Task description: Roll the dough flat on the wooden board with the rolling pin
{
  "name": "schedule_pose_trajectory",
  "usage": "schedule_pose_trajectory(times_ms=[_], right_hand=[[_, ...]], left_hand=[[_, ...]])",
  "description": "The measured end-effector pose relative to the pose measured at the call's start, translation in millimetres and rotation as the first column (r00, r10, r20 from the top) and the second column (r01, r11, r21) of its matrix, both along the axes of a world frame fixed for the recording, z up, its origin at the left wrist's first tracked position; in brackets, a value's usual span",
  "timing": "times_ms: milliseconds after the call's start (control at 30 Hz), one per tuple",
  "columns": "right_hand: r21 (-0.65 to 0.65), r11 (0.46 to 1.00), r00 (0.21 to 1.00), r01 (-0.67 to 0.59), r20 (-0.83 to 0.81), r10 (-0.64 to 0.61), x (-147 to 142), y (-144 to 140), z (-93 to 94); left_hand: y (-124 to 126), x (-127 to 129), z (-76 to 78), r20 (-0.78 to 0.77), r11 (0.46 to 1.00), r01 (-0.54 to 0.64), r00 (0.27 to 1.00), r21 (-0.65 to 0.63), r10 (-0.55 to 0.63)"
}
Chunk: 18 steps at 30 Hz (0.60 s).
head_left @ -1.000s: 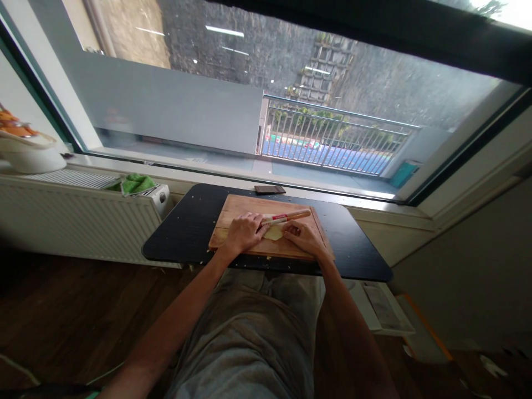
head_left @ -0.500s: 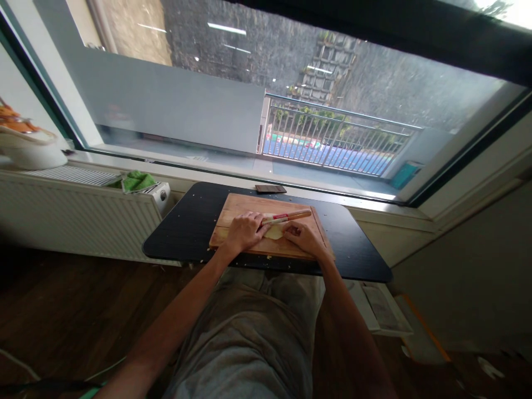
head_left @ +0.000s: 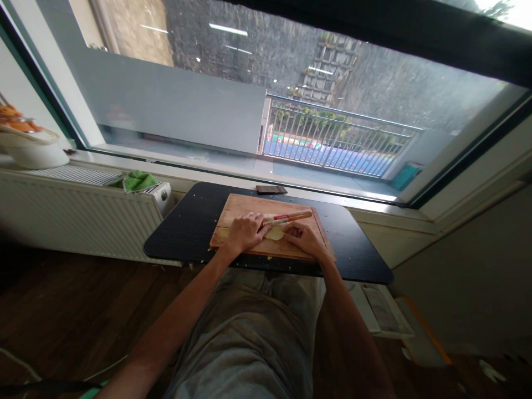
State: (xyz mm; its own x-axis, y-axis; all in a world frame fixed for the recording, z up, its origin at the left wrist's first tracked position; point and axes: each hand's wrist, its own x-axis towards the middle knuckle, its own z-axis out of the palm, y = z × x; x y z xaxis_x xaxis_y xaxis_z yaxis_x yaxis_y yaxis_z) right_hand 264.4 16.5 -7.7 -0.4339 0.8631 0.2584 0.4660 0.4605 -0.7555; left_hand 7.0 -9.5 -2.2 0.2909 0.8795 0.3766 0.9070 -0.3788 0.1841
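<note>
A wooden cutting board (head_left: 238,205) lies in front of me with a thin, pale, round piece of dough (head_left: 274,233) on it. My left hand (head_left: 245,231) is closed over the left end of a small rolling pin (head_left: 296,215) that carries a red and white label. The pin slants across the board along the far side of the dough, its right end free. At the dough's right edge, my right hand (head_left: 302,238) has its fingers curled and pinched on the rim. The fingertips of both hands are partly hidden.
The board rests on a black table (head_left: 183,221) dotted with crumbs. A dark flat block (head_left: 271,189) sits at the far edge, by the window. To the left are a white radiator (head_left: 78,216) with a green cloth (head_left: 139,182) and a white pot (head_left: 33,149).
Almost nothing differs. The whole view has shifted very slightly; both hands, the rolling pin and the dough keep their places on the board.
</note>
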Motion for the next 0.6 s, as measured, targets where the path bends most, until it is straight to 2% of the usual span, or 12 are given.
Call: schedule_pose_trajectory(times_ms=[300,600], right_hand=[[0.050,0.998,0.999,0.046,-0.025,-0.045,-4.0,0.7,-1.2],[0.202,0.964,0.985,0.171,-0.007,-0.173,-5.9,1.2,-0.4]], left_hand=[[-2.5,0.8,3.2,0.000,1.000,-0.009,1.000,0.006,0.009],[-4.9,1.0,6.0,-0.011,0.999,-0.037,0.999,-0.002,0.037]])
